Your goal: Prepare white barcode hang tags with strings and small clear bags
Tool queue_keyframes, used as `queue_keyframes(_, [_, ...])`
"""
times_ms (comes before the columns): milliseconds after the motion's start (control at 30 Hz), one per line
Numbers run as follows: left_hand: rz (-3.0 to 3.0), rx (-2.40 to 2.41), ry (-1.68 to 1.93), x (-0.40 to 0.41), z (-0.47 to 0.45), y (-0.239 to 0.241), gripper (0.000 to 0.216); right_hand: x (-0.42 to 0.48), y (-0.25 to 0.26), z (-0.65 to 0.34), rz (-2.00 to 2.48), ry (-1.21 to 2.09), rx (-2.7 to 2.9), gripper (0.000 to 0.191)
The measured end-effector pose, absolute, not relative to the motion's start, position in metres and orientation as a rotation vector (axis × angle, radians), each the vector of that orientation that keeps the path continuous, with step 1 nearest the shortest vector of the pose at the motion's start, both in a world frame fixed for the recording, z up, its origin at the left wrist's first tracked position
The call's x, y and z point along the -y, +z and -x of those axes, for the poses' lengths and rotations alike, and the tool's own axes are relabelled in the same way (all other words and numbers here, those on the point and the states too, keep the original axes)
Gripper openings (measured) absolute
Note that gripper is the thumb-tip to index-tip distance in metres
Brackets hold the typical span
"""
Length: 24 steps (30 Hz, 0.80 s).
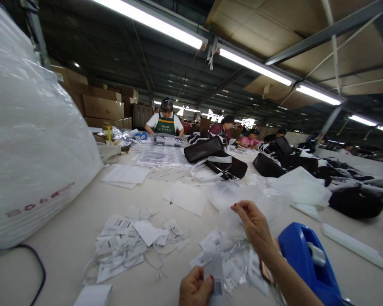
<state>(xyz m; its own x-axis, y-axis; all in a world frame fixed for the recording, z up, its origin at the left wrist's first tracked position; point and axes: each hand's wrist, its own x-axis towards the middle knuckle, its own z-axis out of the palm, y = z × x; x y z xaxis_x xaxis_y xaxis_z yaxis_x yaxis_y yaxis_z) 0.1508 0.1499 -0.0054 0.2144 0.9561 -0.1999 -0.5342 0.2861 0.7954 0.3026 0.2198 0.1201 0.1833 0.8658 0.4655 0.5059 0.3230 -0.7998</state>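
My left hand (pixel 194 288) grips a white hang tag (pixel 213 272) with a barcode, thumb on its front, low at the centre. Up and to the right, my right hand (pixel 252 223) is closed in a pinch above the table; whatever is between its fingertips is too fine to make out. Under and between my hands lies a loose heap of white tags (pixel 239 261) with strings. A second pile of barcode tags (pixel 124 242) with looped strings spreads to the left. Right of my right forearm stands a blue tape dispenser (pixel 309 259).
A large filled plastic bag (pixel 32 127) bulges along the left side. Black bags (pixel 217 157) with white straps lie further back, and more (pixel 284 161) are heaped at right. White paper sheets (pixel 185 197) lie mid-table. A co-worker in a green apron (pixel 166 124) works across the table.
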Motion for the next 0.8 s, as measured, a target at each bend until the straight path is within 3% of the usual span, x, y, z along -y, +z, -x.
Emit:
queue_keyframes(333, [-0.319,-0.66,1.084,-0.138,-0.13,0.054,0.033,-0.139,0.114,-0.295,1.415,0.648,1.576,0.016])
queue_keyframes(600, [-0.435,-0.562,0.896,-0.124,-0.141,0.051,0.024,-0.123,0.101,-0.283,1.386,0.855,1.411,0.015])
queue_keyframes(800, [-0.407,-0.612,0.874,-0.122,-0.138,0.056,0.012,-0.108,0.079,-0.303,1.419,0.988,0.927,0.046])
